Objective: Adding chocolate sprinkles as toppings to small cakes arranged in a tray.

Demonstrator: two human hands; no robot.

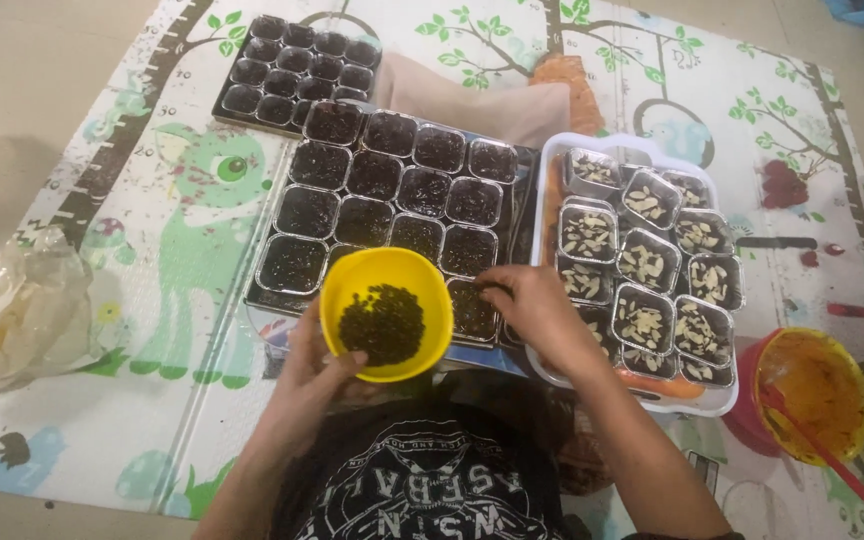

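My left hand (314,372) holds a yellow bowl (386,312) of small dark chips by its near rim, thumb over the edge. My right hand (535,304) hovers, fingers pinched, over a foil cup (473,310) of dark batter in the near row of a dark tray (384,196) packed with several such cups. Whether the fingers hold chips I cannot tell. Right of it, a white tray (549,160) carries several foil cups topped with sliced almonds (645,265).
Another dark tray (297,68) of filled cups lies at the far left on a patterned play mat (152,200). A crumpled plastic bag (14,310) sits left. At the right a yellow bowl (820,392) stands with a red spatula (824,452) in it.
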